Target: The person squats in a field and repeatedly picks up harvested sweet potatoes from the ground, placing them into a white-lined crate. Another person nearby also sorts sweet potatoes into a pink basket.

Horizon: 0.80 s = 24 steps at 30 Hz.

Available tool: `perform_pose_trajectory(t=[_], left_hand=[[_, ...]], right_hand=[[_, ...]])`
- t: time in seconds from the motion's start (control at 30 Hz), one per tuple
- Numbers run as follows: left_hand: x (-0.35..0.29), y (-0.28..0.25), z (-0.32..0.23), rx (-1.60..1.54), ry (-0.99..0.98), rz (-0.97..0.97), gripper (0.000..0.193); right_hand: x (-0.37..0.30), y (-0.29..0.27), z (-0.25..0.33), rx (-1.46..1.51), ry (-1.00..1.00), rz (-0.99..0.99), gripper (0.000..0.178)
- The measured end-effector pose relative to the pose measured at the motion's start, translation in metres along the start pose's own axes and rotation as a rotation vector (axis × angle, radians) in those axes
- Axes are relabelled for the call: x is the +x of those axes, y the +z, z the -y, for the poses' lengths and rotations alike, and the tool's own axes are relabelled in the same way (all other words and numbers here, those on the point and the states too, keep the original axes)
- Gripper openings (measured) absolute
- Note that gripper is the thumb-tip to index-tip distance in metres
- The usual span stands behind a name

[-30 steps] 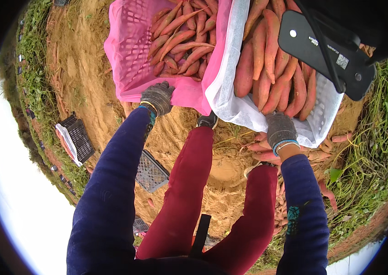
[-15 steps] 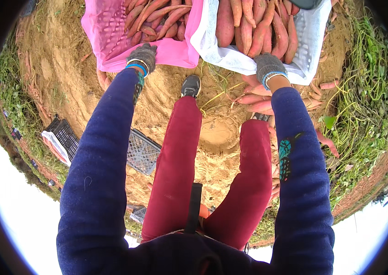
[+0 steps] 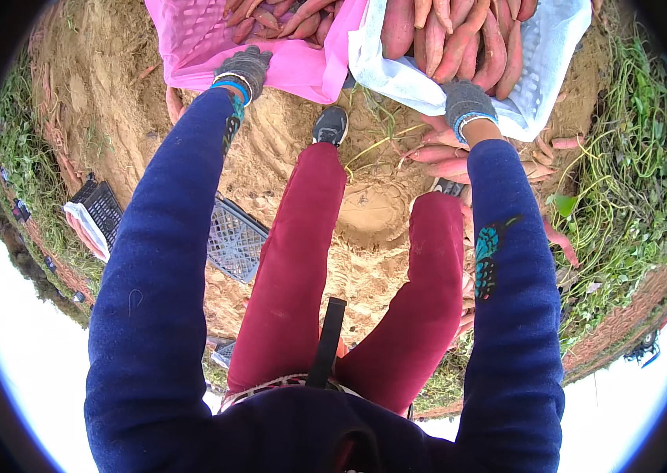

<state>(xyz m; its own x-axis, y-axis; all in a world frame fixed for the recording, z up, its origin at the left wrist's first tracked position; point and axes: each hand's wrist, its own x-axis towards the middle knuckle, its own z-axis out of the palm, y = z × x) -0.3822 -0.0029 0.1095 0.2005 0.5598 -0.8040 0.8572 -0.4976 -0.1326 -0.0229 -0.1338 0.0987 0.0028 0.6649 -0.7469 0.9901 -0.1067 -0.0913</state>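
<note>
My left hand [image 3: 242, 68], in a grey knit glove, is closed over the near rim of a crate lined with pink sheeting [image 3: 295, 81]. Sweet potatoes [image 3: 306, 17] lie inside that crate. My right hand [image 3: 467, 104], gloved in grey too, grips the near edge of a second crate, lined with white fabric [image 3: 396, 85]. This one is heaped with larger reddish sweet potatoes [image 3: 457, 49]. Both crates stand side by side at the far edge of the view, their far ends cut off. My fingertips are partly hidden at the rims.
Loose sweet potatoes [image 3: 440, 155] lie on the sandy soil [image 3: 373, 209] below the white-lined crate. Green vines [image 3: 625, 181] spread along the right. An upturned-looking grey plastic crate [image 3: 236, 240] and a black crate with white lining [image 3: 102, 211] sit to the left.
Both crates and my hands appear slightly farther up and right in the picture. The ground and my legs have shifted too, so the view itself has moved. Both hands keep their hold.
</note>
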Motion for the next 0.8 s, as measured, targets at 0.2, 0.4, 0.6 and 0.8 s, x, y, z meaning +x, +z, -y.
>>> perform_pose_trajectory(t=[0.2, 0.4, 0.6, 0.8], left_hand=[[0.0, -0.031, 0.023, 0.064, 0.027, -0.114, 0.065], [-0.024, -0.098, 0.056, 0.028, 0.166, -0.427, 0.061], [-0.085, -0.155, 0.103, 0.032, 0.246, -0.454, 0.058], [-0.169, -0.177, 0.121, 0.052, 0.259, -0.407, 0.055]], right_hand=[[-0.021, -0.057, -0.002, -0.034, 0.049, -0.061, 0.031], [-0.053, -0.159, -0.02, -0.121, 0.068, -0.119, 0.033], [-0.116, -0.236, -0.015, -0.195, -0.042, -0.255, 0.031], [-0.19, -0.237, 0.017, -0.16, -0.031, -0.157, 0.03]])
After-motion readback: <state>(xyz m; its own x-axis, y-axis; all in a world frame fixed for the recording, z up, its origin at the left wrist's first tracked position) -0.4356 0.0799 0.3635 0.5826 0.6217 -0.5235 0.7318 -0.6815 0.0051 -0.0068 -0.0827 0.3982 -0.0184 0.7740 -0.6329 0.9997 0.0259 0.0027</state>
